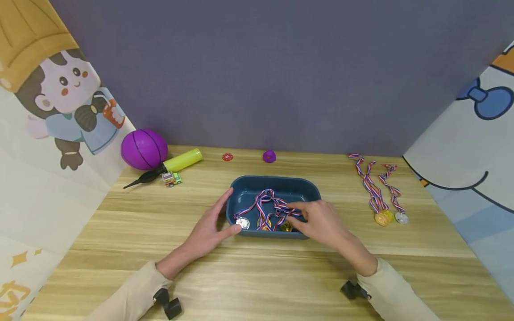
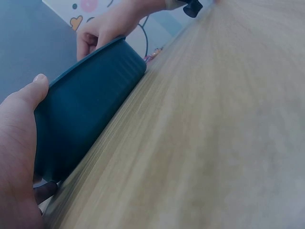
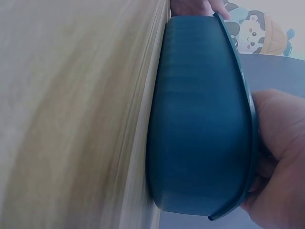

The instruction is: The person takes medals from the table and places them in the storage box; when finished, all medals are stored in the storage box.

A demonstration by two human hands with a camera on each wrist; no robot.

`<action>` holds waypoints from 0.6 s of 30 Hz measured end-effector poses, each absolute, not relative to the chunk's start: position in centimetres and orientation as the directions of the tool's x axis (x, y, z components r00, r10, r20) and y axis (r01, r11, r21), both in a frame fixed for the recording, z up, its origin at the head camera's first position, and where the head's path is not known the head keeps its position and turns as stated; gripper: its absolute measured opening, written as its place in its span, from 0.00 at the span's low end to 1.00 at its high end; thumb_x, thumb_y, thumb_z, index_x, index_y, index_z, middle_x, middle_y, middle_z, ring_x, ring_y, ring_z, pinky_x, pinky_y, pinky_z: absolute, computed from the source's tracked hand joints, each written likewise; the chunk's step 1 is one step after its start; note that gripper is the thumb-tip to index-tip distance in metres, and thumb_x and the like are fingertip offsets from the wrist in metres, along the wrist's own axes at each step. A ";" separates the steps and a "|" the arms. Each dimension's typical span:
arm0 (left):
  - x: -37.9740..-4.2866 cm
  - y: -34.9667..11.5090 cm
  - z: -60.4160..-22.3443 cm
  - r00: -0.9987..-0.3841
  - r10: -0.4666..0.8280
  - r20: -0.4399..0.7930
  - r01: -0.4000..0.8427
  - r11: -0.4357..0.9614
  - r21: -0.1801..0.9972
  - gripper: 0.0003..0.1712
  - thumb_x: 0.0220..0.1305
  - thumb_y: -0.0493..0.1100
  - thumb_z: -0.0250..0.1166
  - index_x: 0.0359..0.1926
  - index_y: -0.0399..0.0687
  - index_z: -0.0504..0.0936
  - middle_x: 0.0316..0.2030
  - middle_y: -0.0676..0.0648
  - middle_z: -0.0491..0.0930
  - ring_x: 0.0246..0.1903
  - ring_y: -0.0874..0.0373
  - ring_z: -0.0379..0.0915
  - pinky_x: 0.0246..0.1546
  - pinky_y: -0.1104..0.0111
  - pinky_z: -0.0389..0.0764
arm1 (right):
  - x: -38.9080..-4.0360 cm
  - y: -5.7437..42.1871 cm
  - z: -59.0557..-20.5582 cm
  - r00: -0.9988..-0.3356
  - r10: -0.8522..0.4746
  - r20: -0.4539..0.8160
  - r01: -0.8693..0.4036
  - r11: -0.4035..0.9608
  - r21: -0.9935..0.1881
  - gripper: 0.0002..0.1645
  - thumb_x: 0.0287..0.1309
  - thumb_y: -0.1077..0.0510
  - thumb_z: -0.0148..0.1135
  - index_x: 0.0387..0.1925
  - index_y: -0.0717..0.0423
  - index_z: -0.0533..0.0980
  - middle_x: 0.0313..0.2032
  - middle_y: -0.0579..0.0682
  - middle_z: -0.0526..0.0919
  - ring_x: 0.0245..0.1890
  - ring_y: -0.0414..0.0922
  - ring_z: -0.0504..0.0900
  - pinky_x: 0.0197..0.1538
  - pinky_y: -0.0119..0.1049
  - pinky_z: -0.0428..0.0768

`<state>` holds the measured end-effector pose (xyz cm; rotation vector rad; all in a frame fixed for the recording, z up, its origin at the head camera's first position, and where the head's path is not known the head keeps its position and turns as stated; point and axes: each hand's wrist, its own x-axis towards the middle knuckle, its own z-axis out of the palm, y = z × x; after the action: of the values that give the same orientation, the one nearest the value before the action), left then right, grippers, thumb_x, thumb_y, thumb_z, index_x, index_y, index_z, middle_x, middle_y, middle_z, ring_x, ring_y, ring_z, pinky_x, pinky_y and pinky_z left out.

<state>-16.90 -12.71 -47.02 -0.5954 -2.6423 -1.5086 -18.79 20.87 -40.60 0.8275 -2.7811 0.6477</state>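
A dark blue plastic basin (image 1: 277, 182) stands on the table, holding several striped medal ribbons. A silver medal (image 1: 243, 223), a gold medal (image 1: 264, 226) and a darker gold medal (image 1: 287, 226) lie along its near side. My left hand (image 1: 206, 226) grips the basin's left end, thumb over the near rim and fingers along the side wall. Inside the right part of the basin, my right hand (image 1: 322, 221) has bent fingers and thumb at a striped ribbon (image 1: 267, 196). Thumb and index tips stand apart; whether they pinch the ribbon cannot be made out.
More ribboned medals, gold (image 1: 383, 218) and silver (image 1: 401, 218), lie on the right of the table. At the back left are a purple ball (image 1: 144, 149), a yellow pump (image 1: 182, 161) and a toy truck (image 1: 172, 179). A red chip (image 1: 227, 157) and purple ring (image 1: 269, 156) lie behind the basin.
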 end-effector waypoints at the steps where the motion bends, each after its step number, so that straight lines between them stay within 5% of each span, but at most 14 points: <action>1: -16.9 -12.7 -47.0 -0.925 0.306 0.223 0.348 0.454 0.820 0.61 0.70 0.73 0.71 0.91 0.65 0.50 0.81 0.35 0.67 0.76 0.32 0.69 0.76 0.27 0.63 | -18.8 20.9 -40.6 -0.832 -0.477 0.281 -0.553 0.751 -0.361 0.19 0.67 0.51 0.81 0.55 0.54 0.92 0.12 0.29 0.51 0.13 0.28 0.46 0.20 0.29 0.49; 18: -17.0 -12.7 -47.1 -0.930 0.306 0.202 0.329 0.455 0.828 0.60 0.71 0.71 0.72 0.91 0.66 0.49 0.82 0.36 0.66 0.77 0.33 0.68 0.76 0.29 0.64 | -18.7 22.0 -41.1 -0.771 -0.357 0.527 -0.597 0.693 -0.405 0.15 0.64 0.61 0.81 0.51 0.59 0.92 0.13 0.31 0.54 0.15 0.26 0.46 0.22 0.27 0.49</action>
<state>-16.96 -12.68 -47.13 -0.5805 -2.6593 -1.5210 -18.71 22.03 -41.10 0.7405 -2.4932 0.8013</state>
